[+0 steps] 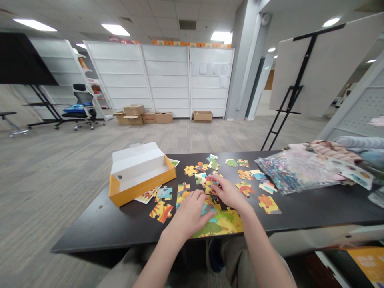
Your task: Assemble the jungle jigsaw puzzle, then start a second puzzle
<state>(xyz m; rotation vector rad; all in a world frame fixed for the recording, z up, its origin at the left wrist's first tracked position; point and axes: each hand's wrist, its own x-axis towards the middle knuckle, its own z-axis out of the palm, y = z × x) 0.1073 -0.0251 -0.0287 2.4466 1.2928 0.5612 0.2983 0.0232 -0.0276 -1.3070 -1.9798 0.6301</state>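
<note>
A partly joined jigsaw puzzle (219, 224) with a green dinosaur lies at the near edge of the black table (96, 224). My left hand (190, 212) rests flat with its fingers on colourful pieces beside this cluster. My right hand (228, 194) curves over a yellow jigsaw piece (210, 187), its fingertips on or around it. Whether that piece is gripped is hidden by the fingers. Loose pieces, such as an orange-and-yellow piece (161, 211), lie scattered around both hands.
A yellow-and-white puzzle box (141, 176) stands open at the table's left. A clear plastic bag of printed sheets (295, 172) and folded fabric (330, 150) lie at the right. An easel-mounted board (309, 68) stands behind the table.
</note>
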